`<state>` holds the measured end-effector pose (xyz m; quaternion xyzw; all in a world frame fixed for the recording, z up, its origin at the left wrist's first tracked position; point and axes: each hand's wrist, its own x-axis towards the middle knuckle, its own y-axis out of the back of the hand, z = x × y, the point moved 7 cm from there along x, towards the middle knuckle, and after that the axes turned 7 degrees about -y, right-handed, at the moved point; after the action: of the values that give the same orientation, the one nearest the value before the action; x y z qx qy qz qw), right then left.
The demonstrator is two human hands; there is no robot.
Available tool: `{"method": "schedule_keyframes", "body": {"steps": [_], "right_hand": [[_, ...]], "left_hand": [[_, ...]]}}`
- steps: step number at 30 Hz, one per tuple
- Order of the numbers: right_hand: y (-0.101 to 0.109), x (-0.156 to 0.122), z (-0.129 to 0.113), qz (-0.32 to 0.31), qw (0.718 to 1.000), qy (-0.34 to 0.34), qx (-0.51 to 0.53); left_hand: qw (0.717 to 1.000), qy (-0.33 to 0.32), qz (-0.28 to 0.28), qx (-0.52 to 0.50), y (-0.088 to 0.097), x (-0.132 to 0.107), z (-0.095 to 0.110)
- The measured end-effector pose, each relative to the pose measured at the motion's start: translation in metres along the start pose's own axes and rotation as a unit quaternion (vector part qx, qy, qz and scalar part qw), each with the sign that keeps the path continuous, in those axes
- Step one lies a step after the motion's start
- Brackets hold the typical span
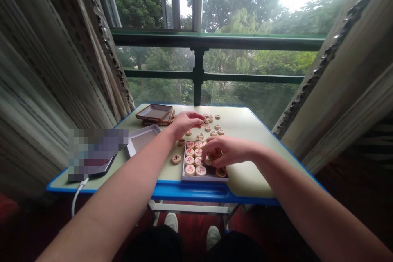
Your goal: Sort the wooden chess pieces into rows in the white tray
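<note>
My left hand [188, 123] reaches over the far side of the table and pinches a Chinese chess piece [205, 123] with dark lettering between thumb and fingertips. Over the shallow box [205, 178], my right hand [225, 149] is bent down, its fingertips closed at another chess piece [208, 161]. Red-lettered pieces [190, 170] stand in rows on the box's left side. A dark piece [221, 171] lies in its near right corner. My right hand hides part of the box. Several loose pieces [214, 133] are scattered beyond it, and one piece [176, 159] lies to its left.
Brown-edged trays [155, 112] are stacked at the table's far left, with a pale open lid [144, 139] nearer. A blurred-out device [98, 155] with a white cable [75, 198] sits on the left. The table [251, 172] has a blue edge. Behind stands a window railing [245, 42].
</note>
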<state>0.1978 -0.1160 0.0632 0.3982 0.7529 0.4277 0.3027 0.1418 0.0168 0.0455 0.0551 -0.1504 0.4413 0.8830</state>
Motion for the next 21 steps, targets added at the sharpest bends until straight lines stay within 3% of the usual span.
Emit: {"method": "schedule_keyframes", "body": {"steps": [9,15,21], "right_hand": [[0.005,-0.001,0.002,0.033,0.999,0.005,-0.009],[0.009,0.0,-0.005,0.091,0.995,0.011,-0.037],[0.006,0.002,-0.002,0.099,0.992,-0.006,-0.074]], "left_hand": [[1.0,-0.002,-0.005,0.003,0.0,-0.002,0.002],[1.0,-0.004,-0.01,0.003,-0.001,0.0,0.0],[1.0,-0.007,-0.01,0.013,0.001,0.0,-0.001]]}}
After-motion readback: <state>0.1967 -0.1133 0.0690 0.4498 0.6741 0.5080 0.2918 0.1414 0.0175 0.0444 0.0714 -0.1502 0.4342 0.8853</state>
